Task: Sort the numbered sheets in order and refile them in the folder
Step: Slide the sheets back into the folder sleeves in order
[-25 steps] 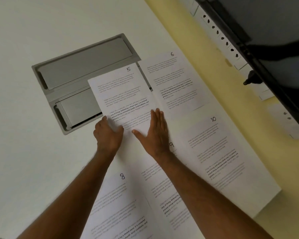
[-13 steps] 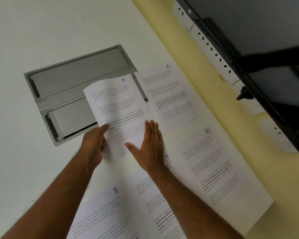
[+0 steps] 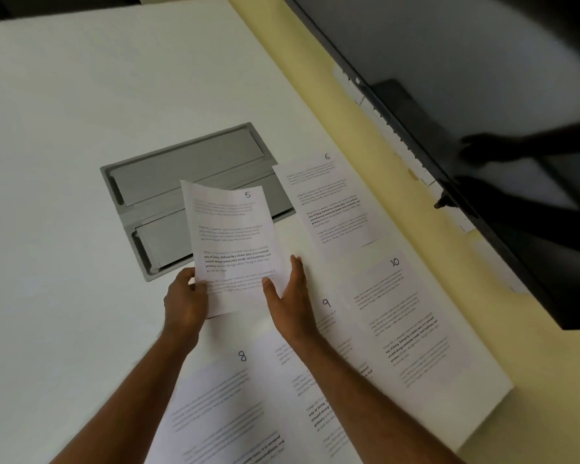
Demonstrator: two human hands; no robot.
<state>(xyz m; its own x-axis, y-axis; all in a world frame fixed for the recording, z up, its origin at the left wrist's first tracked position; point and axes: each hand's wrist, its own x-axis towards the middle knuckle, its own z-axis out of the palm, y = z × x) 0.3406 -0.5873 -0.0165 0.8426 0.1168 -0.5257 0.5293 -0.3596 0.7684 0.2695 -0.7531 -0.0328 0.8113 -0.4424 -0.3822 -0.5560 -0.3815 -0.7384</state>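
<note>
Nearest you, sheet 8 lies flat on the white table, with sheet 9 just beside it on the right, partly under your right forearm. Sheet 10 lies further right, near the table's edge.

Your left hand grips the lower left edge of sheet 5, fingers curled round the paper with the thumb on its face. Your right hand holds the lower right edge: the thumb presses on the printed side while the fingers run nearly straight along and behind the edge. The sheet is lifted off the table, its top edge curling and its number in the upper right corner.

Behind sheet 5 a grey metal panel with two long covers is set into the table; the raised sheet hides part of it. Sheet 6 lies flat to the right of that panel. Beyond the table's edge runs a yellow wall, with a dark screen mounted on it. No folder can be made out.
</note>
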